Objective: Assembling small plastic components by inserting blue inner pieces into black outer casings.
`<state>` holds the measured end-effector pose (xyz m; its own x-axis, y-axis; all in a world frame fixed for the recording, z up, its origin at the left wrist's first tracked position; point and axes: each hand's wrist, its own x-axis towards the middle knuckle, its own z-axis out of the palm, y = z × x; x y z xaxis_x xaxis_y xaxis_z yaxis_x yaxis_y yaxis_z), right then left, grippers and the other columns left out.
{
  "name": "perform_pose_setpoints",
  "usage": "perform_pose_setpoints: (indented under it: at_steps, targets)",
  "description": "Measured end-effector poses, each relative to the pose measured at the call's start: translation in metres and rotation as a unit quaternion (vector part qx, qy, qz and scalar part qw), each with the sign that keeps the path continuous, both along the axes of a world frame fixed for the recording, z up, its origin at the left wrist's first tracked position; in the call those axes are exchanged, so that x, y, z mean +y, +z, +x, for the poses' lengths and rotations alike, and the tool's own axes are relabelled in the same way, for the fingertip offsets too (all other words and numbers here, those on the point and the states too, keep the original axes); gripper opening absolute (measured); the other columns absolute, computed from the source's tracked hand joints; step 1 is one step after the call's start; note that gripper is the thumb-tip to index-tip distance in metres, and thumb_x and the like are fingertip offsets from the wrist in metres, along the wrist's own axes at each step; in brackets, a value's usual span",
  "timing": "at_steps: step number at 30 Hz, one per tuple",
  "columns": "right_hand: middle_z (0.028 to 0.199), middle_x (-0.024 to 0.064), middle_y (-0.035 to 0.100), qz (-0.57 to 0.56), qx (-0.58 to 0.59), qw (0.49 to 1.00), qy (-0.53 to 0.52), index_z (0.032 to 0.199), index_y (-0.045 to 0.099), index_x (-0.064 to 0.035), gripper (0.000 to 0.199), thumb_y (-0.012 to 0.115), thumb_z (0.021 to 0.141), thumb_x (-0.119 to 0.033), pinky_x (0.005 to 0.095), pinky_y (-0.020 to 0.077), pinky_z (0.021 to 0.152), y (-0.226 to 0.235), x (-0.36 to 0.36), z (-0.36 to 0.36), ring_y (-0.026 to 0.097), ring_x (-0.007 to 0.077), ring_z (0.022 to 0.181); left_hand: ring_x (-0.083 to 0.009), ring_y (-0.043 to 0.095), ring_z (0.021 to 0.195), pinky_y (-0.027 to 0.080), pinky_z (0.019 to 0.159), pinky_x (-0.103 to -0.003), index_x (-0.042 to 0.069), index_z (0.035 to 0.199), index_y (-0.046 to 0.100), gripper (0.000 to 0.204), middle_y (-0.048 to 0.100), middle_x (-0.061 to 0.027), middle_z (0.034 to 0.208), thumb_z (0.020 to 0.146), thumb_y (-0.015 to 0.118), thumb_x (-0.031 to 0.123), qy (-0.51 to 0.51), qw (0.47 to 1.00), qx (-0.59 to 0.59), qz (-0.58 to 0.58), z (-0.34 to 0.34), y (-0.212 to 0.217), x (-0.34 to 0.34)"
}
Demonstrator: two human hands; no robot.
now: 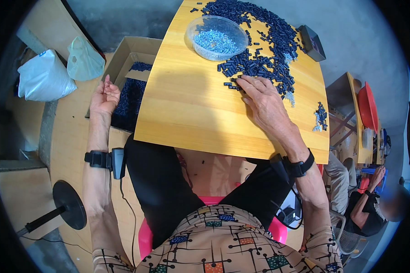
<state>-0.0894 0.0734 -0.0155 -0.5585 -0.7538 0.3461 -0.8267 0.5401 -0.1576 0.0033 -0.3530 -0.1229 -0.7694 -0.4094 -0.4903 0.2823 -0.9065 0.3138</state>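
Many small black cylindrical pieces (278,38) lie spread over the far and right part of the yellow wooden table. My right hand (265,100) rests at the near edge of this pile, palm down. Its fingers are stretched out, the tips touching a few black pieces, with the thumb apart from them. Off the table's left side, my left hand (105,96) hovers by a cardboard box (123,57), palm up. The fingers there are loosely bent and apart, with nothing visible in them. Inside the box lies a heap of dark pieces (131,98).
A clear plastic bowl (193,43) of small shiny metal parts stands on the table. Loose metal parts (290,98) lie among the black pieces, beside a dark tray (311,43). White sacks (45,77) sit at left; a person (364,209) sits at far right.
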Motion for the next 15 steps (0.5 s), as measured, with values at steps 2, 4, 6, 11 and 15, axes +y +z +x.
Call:
perform_pose_setpoints:
  at_steps: [2,4,6,11,15]
  targets:
    - [0.117,0.0125,0.056,0.001,0.007,1.0,-0.009,0.114,0.056,-0.001,0.041,0.063,0.074,-0.003,0.0385,0.0418,0.09,-0.001,0.009,0.004,0.051,0.0318,0.104,-0.0117,0.053,0.061,0.049,0.062,-0.029,0.0,0.108,0.056,0.029,0.057,-0.0032,0.071,0.096,0.043,0.024,-0.032,0.999,0.037,-0.018,0.009,0.018,0.008]
    - [0.119,0.0128,0.055,-0.006,-0.007,0.999,-0.031,0.116,0.055,-0.0019,0.042,0.063,0.075,-0.004,0.04,0.0407,0.092,-0.001,0.017,0.008,0.049,0.0326,0.108,-0.0093,0.052,0.062,0.048,0.062,-0.026,0.001,0.105,0.059,0.026,0.055,-0.001,0.071,0.093,0.05,0.022,-0.126,0.977,0.058,-0.159,0.013,0.047,0.04]
    - [0.119,0.0131,0.055,-0.023,-0.009,0.999,-0.034,0.115,0.055,-0.0022,0.041,0.064,0.075,-0.005,0.0403,0.0402,0.093,-0.003,0.02,0.008,0.049,0.0331,0.109,-0.0081,0.051,0.061,0.046,0.062,-0.025,0.0,0.103,0.06,0.025,0.054,0.0002,0.071,0.091,0.053,0.02,-0.162,0.939,0.011,-0.304,0.016,0.077,0.091]
    - [0.119,0.0138,0.055,-0.066,-0.004,0.997,-0.049,0.111,0.057,-0.0022,0.038,0.065,0.074,-0.003,0.0409,0.0396,0.094,0.001,0.027,0.016,0.048,0.0346,0.11,-0.0096,0.056,0.066,0.047,0.063,-0.024,0.0,0.094,0.067,0.018,0.063,-0.0027,0.077,0.081,0.063,0.011,-0.258,0.728,0.007,-0.635,0.014,0.112,0.188]
    - [0.114,0.0147,0.056,-0.109,0.001,0.99,-0.084,0.105,0.06,-0.0019,0.035,0.067,0.071,-0.001,0.0396,0.0419,0.09,-0.001,0.044,0.03,0.05,0.0338,0.105,-0.0137,0.059,0.074,0.048,0.065,-0.024,-0.003,0.096,0.064,0.019,0.063,-0.0059,0.084,0.078,0.062,0.003,-0.267,0.577,0.054,-0.77,0.006,0.115,0.219]
